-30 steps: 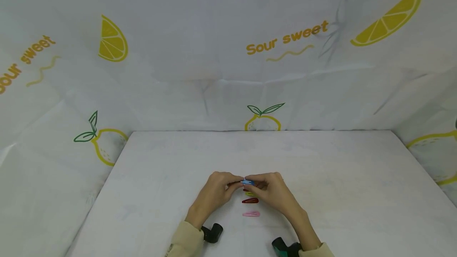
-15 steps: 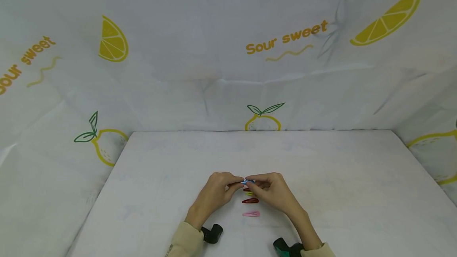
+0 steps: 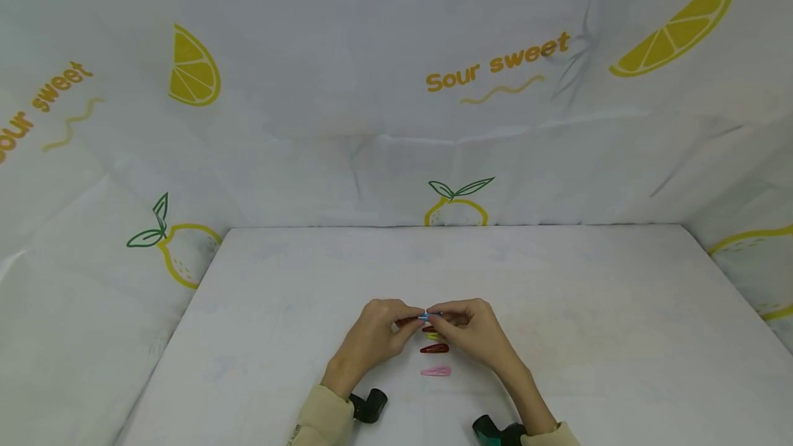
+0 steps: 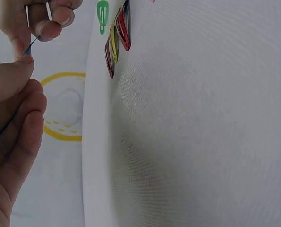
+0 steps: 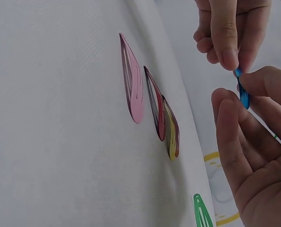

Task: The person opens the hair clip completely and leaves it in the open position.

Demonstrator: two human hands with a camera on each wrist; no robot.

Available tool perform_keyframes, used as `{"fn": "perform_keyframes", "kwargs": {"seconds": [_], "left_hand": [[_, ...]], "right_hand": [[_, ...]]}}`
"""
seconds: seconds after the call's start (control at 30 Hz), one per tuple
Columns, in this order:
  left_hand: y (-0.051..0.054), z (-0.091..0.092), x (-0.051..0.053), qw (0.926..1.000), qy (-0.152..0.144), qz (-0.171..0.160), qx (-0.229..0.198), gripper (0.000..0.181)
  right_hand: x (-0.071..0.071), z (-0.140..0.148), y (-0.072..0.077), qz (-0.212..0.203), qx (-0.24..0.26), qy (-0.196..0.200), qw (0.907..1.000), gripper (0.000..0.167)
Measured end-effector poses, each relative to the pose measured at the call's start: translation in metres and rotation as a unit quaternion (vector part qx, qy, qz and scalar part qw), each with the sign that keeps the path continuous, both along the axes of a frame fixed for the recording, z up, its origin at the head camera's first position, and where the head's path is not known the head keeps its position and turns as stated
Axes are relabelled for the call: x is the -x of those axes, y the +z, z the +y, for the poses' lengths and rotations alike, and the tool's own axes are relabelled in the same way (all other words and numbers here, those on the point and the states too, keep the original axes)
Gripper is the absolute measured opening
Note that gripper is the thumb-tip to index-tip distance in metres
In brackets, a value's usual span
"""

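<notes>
A blue snap hair clip (image 5: 244,97) is between my two hands, raised above the white table. My left hand (image 3: 373,334) pinches one end between thumb and fingertips. At the other end, my right hand (image 3: 480,336) pinches it with thumb and forefinger, its remaining fingers loosely bent. Below the hands lie a pink hair clip (image 3: 436,371), a red hair clip (image 3: 435,348), a yellow hair clip (image 5: 171,135) and a brownish-red hair clip (image 4: 109,60). A green hair clip (image 4: 102,15) shows in both wrist views; the right hand seems to hide it from the head view.
The white table (image 3: 279,281) spreads out on both sides of the hands. A white cloth (image 3: 310,88) with lemon prints hangs behind it and at its sides. Black wrist devices (image 3: 369,405) sit by the sleeves.
Both hands stay nearly in place. The blue hair clip has turned a little between the fingers, showing less of its flat face than a second ago.
</notes>
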State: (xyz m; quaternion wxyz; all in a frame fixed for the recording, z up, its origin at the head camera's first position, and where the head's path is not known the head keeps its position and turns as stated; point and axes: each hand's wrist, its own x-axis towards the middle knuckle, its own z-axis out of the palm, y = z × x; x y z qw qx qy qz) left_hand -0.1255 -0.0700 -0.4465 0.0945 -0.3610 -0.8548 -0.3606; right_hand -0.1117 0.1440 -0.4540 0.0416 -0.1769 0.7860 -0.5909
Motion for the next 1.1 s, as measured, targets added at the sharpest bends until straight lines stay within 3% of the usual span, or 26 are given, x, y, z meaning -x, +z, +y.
{"fn": "perform_keyframes", "kwargs": {"seconds": [0.37, 0.77, 1.1], "left_hand": [[0.0, 0.001, 0.0, 0.9998, 0.004, -0.018, -0.003, 0.015], [-0.001, 0.0, 0.003, 0.9993, -0.006, -0.022, -0.03, 0.013], [-0.002, 0.001, 0.005, 0.9987, -0.015, -0.031, -0.038, 0.011]], "right_hand": [[-0.001, -0.005, -0.002, -0.015, 0.016, -0.025, 0.9994, 0.018], [-0.002, -0.013, -0.004, -0.007, 0.003, -0.096, 0.9953, 0.009], [-0.003, -0.015, -0.004, 0.003, 0.004, -0.097, 0.9952, 0.009]]}}
